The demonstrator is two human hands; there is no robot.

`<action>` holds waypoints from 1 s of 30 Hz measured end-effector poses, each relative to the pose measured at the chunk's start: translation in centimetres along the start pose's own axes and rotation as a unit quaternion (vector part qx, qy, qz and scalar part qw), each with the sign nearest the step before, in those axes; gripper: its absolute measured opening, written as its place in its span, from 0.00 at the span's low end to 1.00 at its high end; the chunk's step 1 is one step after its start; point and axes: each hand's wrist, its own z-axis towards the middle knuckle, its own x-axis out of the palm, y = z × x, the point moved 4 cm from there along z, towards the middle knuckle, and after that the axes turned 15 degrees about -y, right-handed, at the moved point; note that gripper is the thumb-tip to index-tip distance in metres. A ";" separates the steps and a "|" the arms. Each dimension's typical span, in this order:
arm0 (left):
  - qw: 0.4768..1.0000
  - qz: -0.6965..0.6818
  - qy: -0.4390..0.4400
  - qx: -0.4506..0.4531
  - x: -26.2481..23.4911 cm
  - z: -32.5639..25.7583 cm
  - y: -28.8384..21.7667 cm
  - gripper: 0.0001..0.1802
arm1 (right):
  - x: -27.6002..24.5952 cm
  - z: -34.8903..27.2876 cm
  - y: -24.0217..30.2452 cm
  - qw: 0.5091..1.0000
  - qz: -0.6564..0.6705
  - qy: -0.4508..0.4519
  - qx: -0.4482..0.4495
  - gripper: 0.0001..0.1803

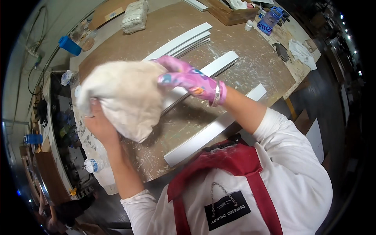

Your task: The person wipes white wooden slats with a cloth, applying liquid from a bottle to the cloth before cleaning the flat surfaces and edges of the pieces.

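Between my two hands a cream-white cloth (127,98) is held up above the worktable (149,152), its edges smeared by motion. Bare fingers of my left hand (101,123) grip its lower left side. A pink patterned glove covers my right hand (192,80), which pinches the cloth at its upper right; the fingertips are partly hidden by the cloth. Beneath and beyond it lie long white strips: a stack (184,41) farthest away, more strips (221,63) in the middle, and a single strip (211,135) nearest my red apron (219,164).
At the far side are a white wrapped bundle (134,17), a cardboard box (231,15) and a blue water bottle (269,21). A blue cup (69,46) stands at the left edge, a white tub (93,165) at the near left. Another person (55,223) shows at lower left.
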 end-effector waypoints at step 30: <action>0.814 0.351 0.167 0.433 3.7 1.0 6.0 0.34 | -2.2 -0.4 -5.2 0.859 0.399 -0.129 0.295 0.19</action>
